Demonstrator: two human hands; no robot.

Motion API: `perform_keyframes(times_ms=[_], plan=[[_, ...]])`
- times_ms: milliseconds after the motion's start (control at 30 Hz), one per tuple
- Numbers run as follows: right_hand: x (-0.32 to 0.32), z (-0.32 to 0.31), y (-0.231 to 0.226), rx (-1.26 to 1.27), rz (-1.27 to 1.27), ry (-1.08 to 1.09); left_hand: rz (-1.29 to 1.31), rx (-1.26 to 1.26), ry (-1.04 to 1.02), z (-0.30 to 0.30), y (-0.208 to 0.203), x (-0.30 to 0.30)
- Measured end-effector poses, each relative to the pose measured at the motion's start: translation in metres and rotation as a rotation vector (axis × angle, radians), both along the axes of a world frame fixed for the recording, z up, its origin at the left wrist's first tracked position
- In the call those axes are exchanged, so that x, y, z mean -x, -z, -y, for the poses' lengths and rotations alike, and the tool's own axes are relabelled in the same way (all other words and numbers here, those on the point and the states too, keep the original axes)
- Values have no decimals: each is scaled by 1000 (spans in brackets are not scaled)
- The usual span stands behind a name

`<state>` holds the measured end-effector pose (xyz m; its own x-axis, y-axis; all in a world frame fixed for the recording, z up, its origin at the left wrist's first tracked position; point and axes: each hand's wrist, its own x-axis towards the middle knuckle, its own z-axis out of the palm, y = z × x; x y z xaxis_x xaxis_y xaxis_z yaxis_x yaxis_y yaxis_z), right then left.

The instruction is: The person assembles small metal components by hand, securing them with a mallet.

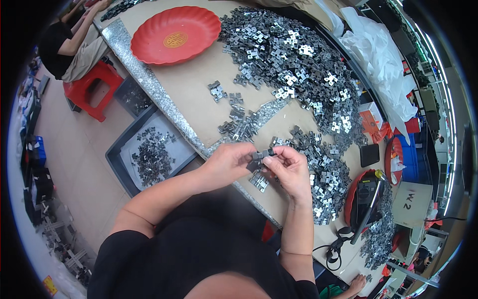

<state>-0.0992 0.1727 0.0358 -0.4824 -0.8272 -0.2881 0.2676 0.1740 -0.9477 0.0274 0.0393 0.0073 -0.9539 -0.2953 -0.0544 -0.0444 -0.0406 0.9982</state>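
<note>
Near the centre of the frame, two bare hands meet above the table (pixel 186 82). Thumb and fingers of the left hand (pixel 230 163) are clamped on one small metal piece (pixel 260 155), and those of the right hand (pixel 291 172) pinch the same piece from its right side; whether it is several parts joined, I cannot tell. One large heap of metal parts (pixel 298 70), too many to count, fills the upper right, spreading down beside the right hand. One red plate (pixel 149 50) lies at the upper left. Two grey trays (pixel 121 173) sit left of centre, both holding small parts. Upper left, one seated person (pixel 62 52) is on one red stool (pixel 82 99). One black square (pixel 369 155) lies right of centre.
</note>
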Motion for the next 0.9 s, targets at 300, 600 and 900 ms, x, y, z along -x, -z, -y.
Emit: perform_keyframes(times_ms=[300, 600, 900], plan=[[-2, 3, 10, -57, -86, 23, 91, 124, 97, 12, -6, -3], [16, 8, -11, -490, -1122, -80, -167, 970, -253, 36, -1, 30], [32, 7, -32, -615, -1270, -195, 12, 1367, 83, 37, -8, 49]])
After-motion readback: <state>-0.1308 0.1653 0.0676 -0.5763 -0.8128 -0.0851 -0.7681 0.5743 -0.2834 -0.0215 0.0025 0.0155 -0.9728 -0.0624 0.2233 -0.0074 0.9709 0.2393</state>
